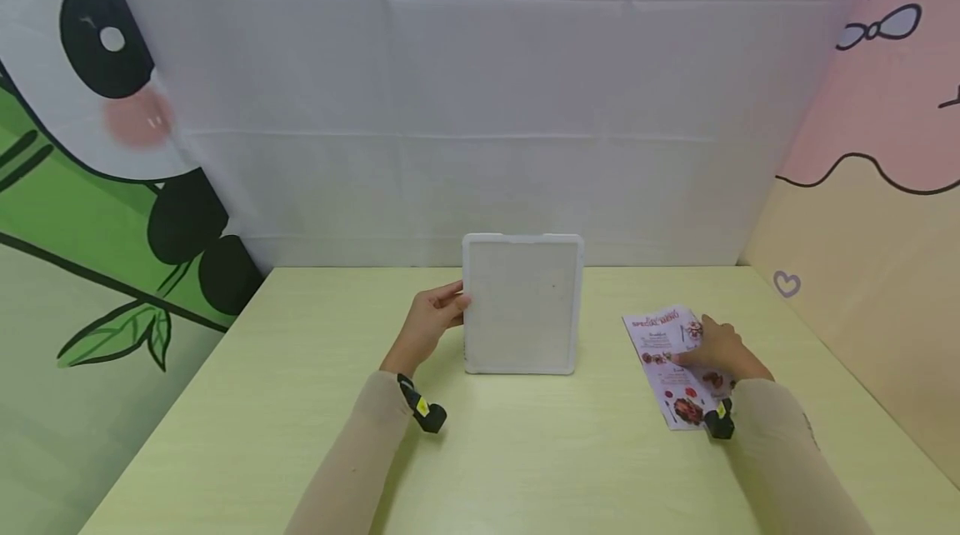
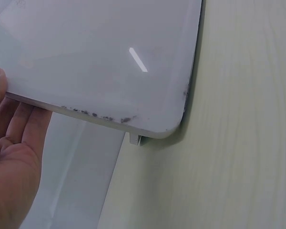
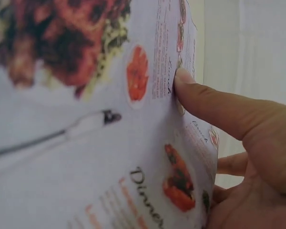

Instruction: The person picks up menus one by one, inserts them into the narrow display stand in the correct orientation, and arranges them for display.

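A white rectangular board (image 1: pixel 522 306) with a raised rim stands upright on the table, and my left hand (image 1: pixel 435 318) grips its left edge. The left wrist view shows the thumb on the board's front face (image 2: pixel 105 57) and the fingers behind it. Dark scuffs mark the edge near one corner. To the right, my right hand (image 1: pixel 716 349) pinches a printed paper menu (image 1: pixel 663 360) by its right side. In the right wrist view the thumb presses on the menu's printed face (image 3: pixel 133 124), which has food pictures, while the fingers lie behind it.
The pale yellow table (image 1: pixel 517 460) runs back to a white cloth backdrop (image 1: pixel 487 102). Cartoon-printed panels rise on both sides, a green and white one (image 1: pixel 97 210) at left and a pink and cream one (image 1: pixel 870 210) at right.
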Demonstrator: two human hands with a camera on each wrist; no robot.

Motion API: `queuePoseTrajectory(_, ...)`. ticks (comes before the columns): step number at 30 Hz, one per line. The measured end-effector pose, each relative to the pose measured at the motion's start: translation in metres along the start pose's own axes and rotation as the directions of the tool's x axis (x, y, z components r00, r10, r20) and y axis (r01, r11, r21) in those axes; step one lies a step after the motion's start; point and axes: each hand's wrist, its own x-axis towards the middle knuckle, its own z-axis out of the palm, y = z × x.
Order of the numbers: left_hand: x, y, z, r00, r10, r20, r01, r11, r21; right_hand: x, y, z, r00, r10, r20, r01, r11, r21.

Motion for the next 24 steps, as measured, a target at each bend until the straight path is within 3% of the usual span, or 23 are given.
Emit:
queuePoseTrajectory(12, 0.001, -0.003, -0.002, 1.000, -0.006, 0.008, 0.006, 1.000, -0.009, -0.001, 0.004, -0.003, 0.998, 0.060, -0.005, -0.060, 0.997, 0.044)
queuePoseTrajectory(20, 0.002, -0.003, -0.002, 1.000, -0.011, 0.005, 0.011, 1.000, 0.003, 0.005, 0.018, -0.001, 0.998, 0.066, -0.012, -0.062, 0.978, 0.198)
queuePoseTrajectory(24, 0.002, -0.003, -0.002, 1.000, -0.012, 0.002, 0.012, 1.000, 0.002, 0.004, 0.021, -0.001, 0.997, 0.077, -0.013, -0.072, 0.974, 0.214)
